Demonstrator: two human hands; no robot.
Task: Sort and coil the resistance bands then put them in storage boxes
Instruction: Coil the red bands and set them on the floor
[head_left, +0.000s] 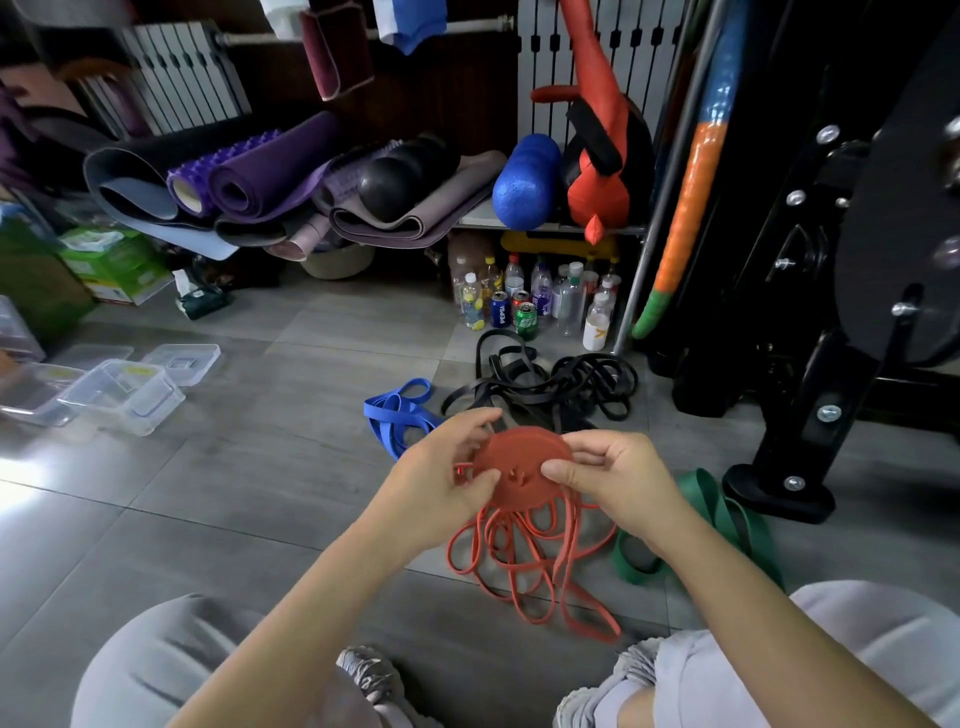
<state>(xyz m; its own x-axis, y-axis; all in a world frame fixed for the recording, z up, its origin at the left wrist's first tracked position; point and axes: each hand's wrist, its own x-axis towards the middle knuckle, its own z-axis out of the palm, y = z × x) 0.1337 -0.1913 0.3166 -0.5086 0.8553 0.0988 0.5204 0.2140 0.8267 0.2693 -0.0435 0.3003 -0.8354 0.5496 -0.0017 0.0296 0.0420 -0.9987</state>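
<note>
- The left hand (444, 480) pinches the left edge of a flat red coil (519, 465), thumb on its near face and fingers curled behind it.
- The right hand (618, 480) pinches the right edge of the same coil, thumb pressed on the near face, fingers bent over the top rim.
- The coil is held above the floor (234, 493), in the middle of the view, between the two hands.
- The loose red bands (524, 566) hang down from the coil and lie in loops on the floor just below it.
- A blue band (395, 415) lies on the floor to the left of the coil and farther away.
- A heap of black bands (561, 384) lies beyond the hands, near the bottles and cans (535, 301).
- A green band (727, 525) lies on the floor to the right, partly behind the right forearm.
- Clear plastic boxes (122, 395) stand on the floor at far left, well apart from the bands, with a lid (182, 364) beside them.
- Rolled mats (260, 176) are stacked at the far side.
</note>
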